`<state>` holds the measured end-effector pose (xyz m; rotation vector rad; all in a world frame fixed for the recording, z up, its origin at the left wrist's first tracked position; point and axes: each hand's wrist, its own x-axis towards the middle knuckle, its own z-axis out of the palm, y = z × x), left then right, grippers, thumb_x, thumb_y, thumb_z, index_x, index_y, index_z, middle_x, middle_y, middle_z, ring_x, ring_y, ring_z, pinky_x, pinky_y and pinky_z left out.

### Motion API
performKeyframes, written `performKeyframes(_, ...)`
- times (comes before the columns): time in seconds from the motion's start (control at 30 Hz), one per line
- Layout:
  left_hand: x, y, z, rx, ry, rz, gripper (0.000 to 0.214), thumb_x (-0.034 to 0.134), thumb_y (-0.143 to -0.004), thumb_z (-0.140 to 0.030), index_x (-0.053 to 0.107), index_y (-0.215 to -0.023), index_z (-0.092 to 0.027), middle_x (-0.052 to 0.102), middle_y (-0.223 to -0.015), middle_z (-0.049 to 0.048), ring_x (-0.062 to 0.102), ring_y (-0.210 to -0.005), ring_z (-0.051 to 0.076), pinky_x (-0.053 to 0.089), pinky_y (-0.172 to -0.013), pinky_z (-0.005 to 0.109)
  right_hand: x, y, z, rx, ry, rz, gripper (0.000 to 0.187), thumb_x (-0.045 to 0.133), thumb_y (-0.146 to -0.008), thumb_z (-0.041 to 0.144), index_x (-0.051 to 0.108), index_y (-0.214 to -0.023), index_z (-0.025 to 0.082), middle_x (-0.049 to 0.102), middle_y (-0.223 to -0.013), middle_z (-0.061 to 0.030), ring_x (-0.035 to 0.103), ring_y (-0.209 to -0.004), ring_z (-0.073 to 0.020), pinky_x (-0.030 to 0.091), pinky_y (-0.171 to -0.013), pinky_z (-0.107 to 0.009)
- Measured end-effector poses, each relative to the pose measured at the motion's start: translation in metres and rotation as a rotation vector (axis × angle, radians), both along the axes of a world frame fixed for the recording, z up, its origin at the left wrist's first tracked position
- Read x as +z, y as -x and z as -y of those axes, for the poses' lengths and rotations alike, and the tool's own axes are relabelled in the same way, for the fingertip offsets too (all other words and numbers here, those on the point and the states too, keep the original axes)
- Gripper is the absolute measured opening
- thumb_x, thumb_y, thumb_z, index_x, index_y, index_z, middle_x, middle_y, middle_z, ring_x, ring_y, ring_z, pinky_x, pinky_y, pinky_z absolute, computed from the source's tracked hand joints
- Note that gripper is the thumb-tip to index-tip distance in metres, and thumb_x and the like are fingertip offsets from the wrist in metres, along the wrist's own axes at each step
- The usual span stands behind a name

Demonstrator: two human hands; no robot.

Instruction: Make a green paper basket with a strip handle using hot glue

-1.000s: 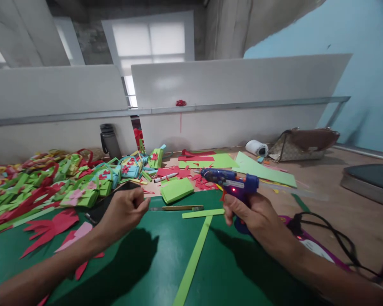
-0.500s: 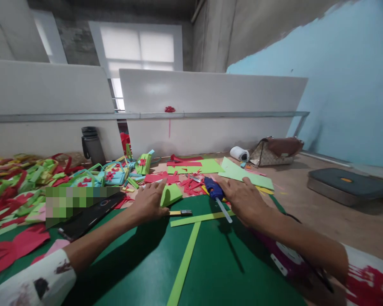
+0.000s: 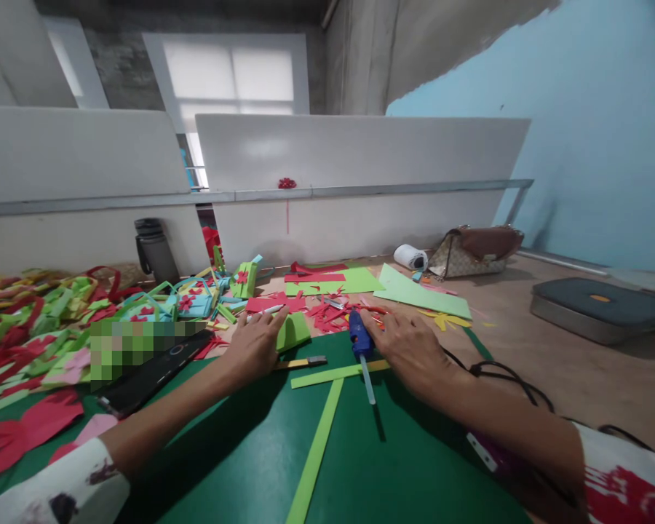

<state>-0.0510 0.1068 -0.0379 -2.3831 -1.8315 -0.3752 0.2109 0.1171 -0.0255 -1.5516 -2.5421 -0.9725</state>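
Observation:
My right hand [image 3: 412, 349] is closed around the blue glue gun [image 3: 361, 336], whose handle is hidden behind it. A pale glue stick [image 3: 367, 382] sticks out of the gun's rear toward me, raised over the table. My left hand [image 3: 255, 340] lies palm down with its fingers stretched out, beside a light green folded paper piece [image 3: 295, 330]. Close to its thumb is a yellow craft knife [image 3: 303, 362]. Two light green paper strips, a crosswise strip [image 3: 327, 377] and a long strip [image 3: 317, 451], form a T on the green mat [image 3: 223, 458].
At left are a black phone [image 3: 153, 371], a pile of coloured paper pieces [image 3: 27, 335] and a dark bottle [image 3: 157, 251]. Red scraps [image 3: 327, 314] lie ahead. A handbag [image 3: 477, 251], a grey case [image 3: 594, 309] and a black cable [image 3: 510, 378] are at right.
The glue gun has turned, so its stick points more straight toward me and its shadow is nearer. My left hand has drawn slightly back left, and the craft knife has shifted slightly.

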Motion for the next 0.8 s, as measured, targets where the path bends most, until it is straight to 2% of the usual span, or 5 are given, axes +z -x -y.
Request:
performKeyframes(0.13,0.000,0.014,0.006,-0.027,-0.077,0.061,0.063,0.052,-0.070,-0.006,0.047,-0.131,-0.018,0.062,-0.120,0.0127,0.054,-0.112,0.031,0.027,-0.103,0.052,-0.010,0.001,-0.002,0.014,0.042,-0.024,0.051,0.037,-0.082,-0.002,0.049,-0.129,0.015,0.066,-0.094,-0.0198,0.062,-0.086,-0.0312,0.043,-0.070,-0.042)
performKeyframes(0.3,0.013,0.027,0.022,-0.050,-0.147,0.222,0.036,0.050,-0.077,-0.009,0.063,-0.108,-0.023,0.071,-0.089,0.0022,0.064,-0.091,0.022,0.038,-0.098,0.045,-0.017,-0.004,-0.006,0.098,0.155,-0.114,0.047,0.044,-0.081,0.001,0.053,-0.124,0.016,0.066,-0.098,-0.0166,0.060,-0.093,-0.0298,0.041,-0.080,-0.043)
performKeyframes(0.47,0.026,0.030,0.048,-0.101,-0.176,0.383,0.020,0.053,-0.080,-0.019,0.067,-0.094,-0.018,0.070,-0.084,0.0034,0.064,-0.077,0.019,0.052,-0.075,0.033,0.003,-0.009,0.007,0.192,0.295,-0.300,0.041,0.056,-0.070,-0.001,0.063,-0.108,0.014,0.066,-0.099,-0.0162,0.058,-0.097,-0.0332,0.038,-0.085,-0.049)
performKeyframes(0.63,0.025,0.028,0.071,-0.151,-0.105,0.500,0.026,0.056,-0.081,-0.024,0.065,-0.105,-0.019,0.070,-0.086,0.0038,0.066,-0.078,0.018,0.053,-0.073,0.031,0.032,0.011,0.045,0.342,0.506,-0.648,0.015,0.057,-0.082,0.017,0.065,-0.094,0.019,0.068,-0.094,-0.0053,0.061,-0.085,-0.0186,0.045,-0.075,-0.030)
performKeyframes(0.8,0.022,0.024,0.091,-0.169,-0.026,0.572,0.030,0.056,-0.081,-0.023,0.064,-0.109,-0.018,0.071,-0.084,0.0034,0.067,-0.079,0.018,0.052,-0.074,0.030,0.025,0.041,0.062,0.410,0.691,-0.934,0.008,0.053,-0.083,0.018,0.060,-0.078,0.018,0.065,-0.074,0.0006,0.058,-0.066,-0.0116,0.044,-0.059,-0.022)
